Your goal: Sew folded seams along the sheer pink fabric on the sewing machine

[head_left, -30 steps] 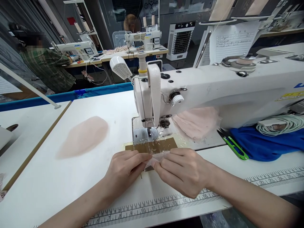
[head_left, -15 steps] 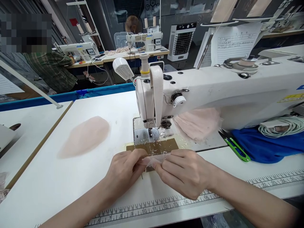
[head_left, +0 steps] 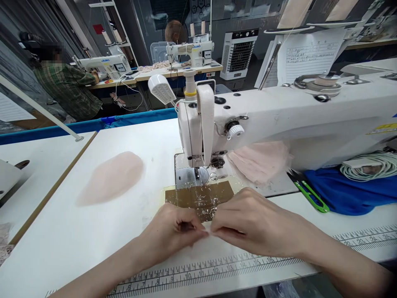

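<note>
Sheer cloth pinched close to the surface's near edge

Beyond the ruler (head_left: 217,271) along the near edge of the surface (head_left: 155,140), I see the left hand (head_left: 169,231) and right hand (head_left: 254,223), fingers pinched together on sheer cloth (head_left: 206,226), just before the brown patch (head_left: 198,196). Stuff this thin could, I judge, crease or slip if the pinches pull unevenly. Toward the left edge lies a pink piece (head_left: 111,178); the sewing machine (head_left: 263,107) stands right of it. Past the far edge: a person in plaid (head_left: 66,91), an air cooler (head_left: 240,54).
</note>
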A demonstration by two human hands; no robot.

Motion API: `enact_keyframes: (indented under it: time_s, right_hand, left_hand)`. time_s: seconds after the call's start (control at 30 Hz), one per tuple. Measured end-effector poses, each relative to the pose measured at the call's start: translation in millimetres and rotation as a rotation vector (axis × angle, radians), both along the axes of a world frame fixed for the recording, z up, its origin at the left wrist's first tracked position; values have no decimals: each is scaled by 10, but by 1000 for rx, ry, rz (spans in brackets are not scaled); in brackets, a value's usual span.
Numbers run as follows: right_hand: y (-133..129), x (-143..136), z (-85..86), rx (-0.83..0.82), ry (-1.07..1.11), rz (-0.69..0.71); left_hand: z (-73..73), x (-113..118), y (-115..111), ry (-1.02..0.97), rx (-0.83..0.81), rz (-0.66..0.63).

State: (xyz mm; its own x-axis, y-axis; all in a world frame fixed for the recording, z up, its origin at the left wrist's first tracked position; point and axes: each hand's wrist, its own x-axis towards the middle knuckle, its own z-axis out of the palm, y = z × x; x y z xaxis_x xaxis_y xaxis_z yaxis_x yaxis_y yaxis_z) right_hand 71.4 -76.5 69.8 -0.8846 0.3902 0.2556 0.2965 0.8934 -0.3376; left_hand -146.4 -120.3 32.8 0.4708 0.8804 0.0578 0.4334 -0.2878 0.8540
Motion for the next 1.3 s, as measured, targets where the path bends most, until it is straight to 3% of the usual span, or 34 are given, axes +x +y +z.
enact_keyframes:
  time_s: [0.07,0.1,0.13,0.2,0.33,0.47,0.6,0.7,0.97,1.3]
  right_hand:
    - [2,59,135,-313,-80,14]
    - [9,81,188,-416,-121,3]
    - [22,93,221,-478,-151,-15]
    - [69,81,216,-497,-182,-79]
    - [209,-49,-29,-246,-188,-278]
    - [307,-174,-277,-42,-219,-393]
    - [358,-205,-383,57,-183,-419]
    - [395,-185,-442,103,-141,-417]
    - [268,-147,-448,356,-84,-414]
    - [251,-215,-531,375,-116,-498]
  left_hand:
    - [64,34,-35,-62,-338,-96]
    - [83,52,-39,-68,-426,-119]
    - [88,69,-34,-55,-444,-121]
    - [51,96,7,43,-302,-79]
    - [-136,122,125,326,194,110]
    - [-231,117,176,488,470,230]
    - [-216,106,171,568,819,201]
    - [-225,108,130,637,971,129]
    - [-270,97,94,704,949,87]
    - [-248,101,196,679,900,122]
